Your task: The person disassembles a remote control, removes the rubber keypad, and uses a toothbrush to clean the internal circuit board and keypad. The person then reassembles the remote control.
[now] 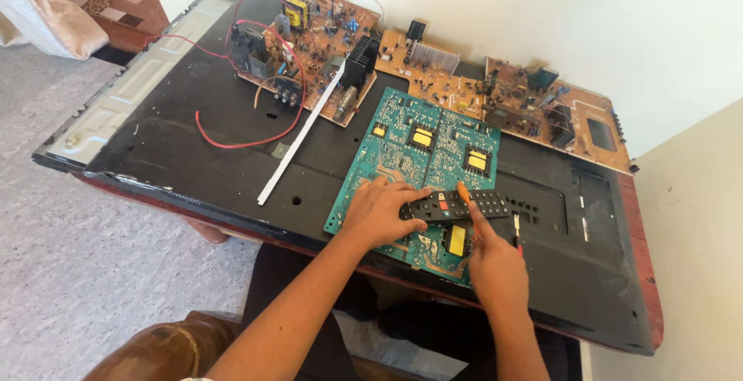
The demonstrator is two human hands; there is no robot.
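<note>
Head view: one view only is given, looking down on a black television back panel (193,141) laid flat as a work surface.
Remote control: a black remote control (457,205) with coloured buttons is laid across the green circuit board (422,168), near that board's front edge.
Left hand: the left hand (379,214) is closed over the remote's left end, fingers on top, thumb at the near edge.
Right hand: the right hand (495,261) is wrapped around a thin orange-tipped tool (464,195), whose tip is set against the remote's middle.
Handling: the remote is best kept pinned flat by the left hand while the tip is worked with light pressure, so that a slip onto the board beneath is avoided.
Hidden: the remote's left end is covered by the fingers; the tool's shaft is largely masked by the right hand, so its kind cannot be told.
Small item: a slim red-and-black object (517,230) is seen beside the right hand; what it is cannot be made out.
Background: brown circuit boards (464,79) and a red wire (232,137) are seen behind, fine parts unreadable.
Cut off: the panel's right corner and the person's lap are cropped.
</note>
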